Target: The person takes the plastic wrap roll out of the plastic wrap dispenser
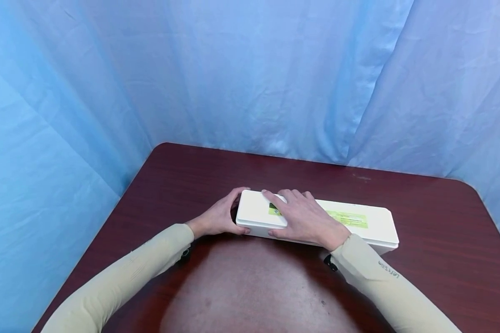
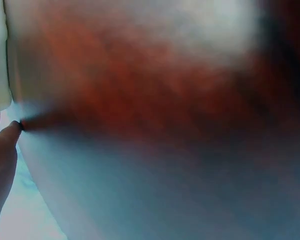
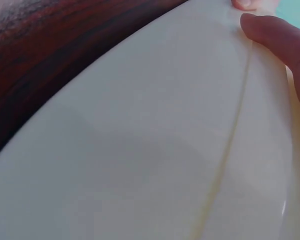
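On the dark red wooden table [image 1: 421, 240] lies a long white plastic box with a green label [image 1: 371, 222], crosswise before us. Our left hand [image 1: 218, 217] cups and grips its left end; our right hand [image 1: 304, 219] lies flat on the lid, fingers spread, thumb along the near edge.

A dark red-brown wooden table [image 1: 437, 231] with rounded corners is seen filling the lower half of the head view, its glossy top marked by a broad pale reflection toward 6 o'clock. A pale blue curtain [image 1: 250, 69], creased and folded, is hung behind it from 9 o'clock across 12 o'clock to 3 o'clock, and the table's far edge is met by it. In the left wrist view the table [image 2: 140, 85] is shown only as a reddish blur, with blurred blue below it.
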`<state>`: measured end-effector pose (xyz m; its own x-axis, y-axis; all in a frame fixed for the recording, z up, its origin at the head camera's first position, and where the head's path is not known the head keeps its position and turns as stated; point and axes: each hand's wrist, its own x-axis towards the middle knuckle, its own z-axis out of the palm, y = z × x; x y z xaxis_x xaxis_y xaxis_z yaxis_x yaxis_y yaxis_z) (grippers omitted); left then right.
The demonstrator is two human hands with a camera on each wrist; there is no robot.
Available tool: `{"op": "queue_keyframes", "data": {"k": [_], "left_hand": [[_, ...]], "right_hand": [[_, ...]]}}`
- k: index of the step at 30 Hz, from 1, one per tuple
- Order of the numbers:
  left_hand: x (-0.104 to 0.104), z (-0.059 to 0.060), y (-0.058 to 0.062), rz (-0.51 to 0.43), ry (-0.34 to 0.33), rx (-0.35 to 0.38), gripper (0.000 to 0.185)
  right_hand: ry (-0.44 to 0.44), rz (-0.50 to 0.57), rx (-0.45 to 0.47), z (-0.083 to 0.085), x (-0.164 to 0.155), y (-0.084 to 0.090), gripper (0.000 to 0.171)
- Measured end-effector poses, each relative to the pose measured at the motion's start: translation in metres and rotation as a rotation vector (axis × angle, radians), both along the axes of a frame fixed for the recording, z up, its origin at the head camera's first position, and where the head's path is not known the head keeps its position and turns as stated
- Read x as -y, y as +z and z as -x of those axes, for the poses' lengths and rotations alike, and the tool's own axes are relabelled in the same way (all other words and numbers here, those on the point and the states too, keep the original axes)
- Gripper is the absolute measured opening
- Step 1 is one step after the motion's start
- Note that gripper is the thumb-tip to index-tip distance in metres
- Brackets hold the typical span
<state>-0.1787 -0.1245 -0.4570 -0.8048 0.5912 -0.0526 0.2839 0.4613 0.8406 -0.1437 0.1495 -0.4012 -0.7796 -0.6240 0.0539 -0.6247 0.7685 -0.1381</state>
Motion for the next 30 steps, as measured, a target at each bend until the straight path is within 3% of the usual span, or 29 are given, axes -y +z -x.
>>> {"op": "queue_keyframes", "data": {"k": [4,10,15,20,30], "left_hand": [[0.0014,0.0005,0.0009,0.039,-0.005,0.032,0.119],[0.0008,0.0051,0.0010,0.087,-0.047,0.064,0.110],[0.0023,0.0065,-0.0004,0.102,-0.031,0.033,0.106],[0.0017,0.0070,-0.0021,0.096,-0.024,-0.003,0.103],[0.0000,0.0030,-0.0053,0.031,0.006,0.042,0.102]], "right_hand": [[0.003,-0.002,-0.003,0.0003,-0.0004,0.0005,0.093],[-0.005,-0.002,0.013,-0.0004,-0.0014,0.0008,0.093],[-0.002,0.004,0.017,-0.0008,-0.0003,-0.0002,0.093],[0.008,0.019,-0.003,-0.0008,-0.0014,-0.0021,0.093],[0.001,0.032,-0.009,-0.0001,-0.0016,-0.0024,0.093]]}}
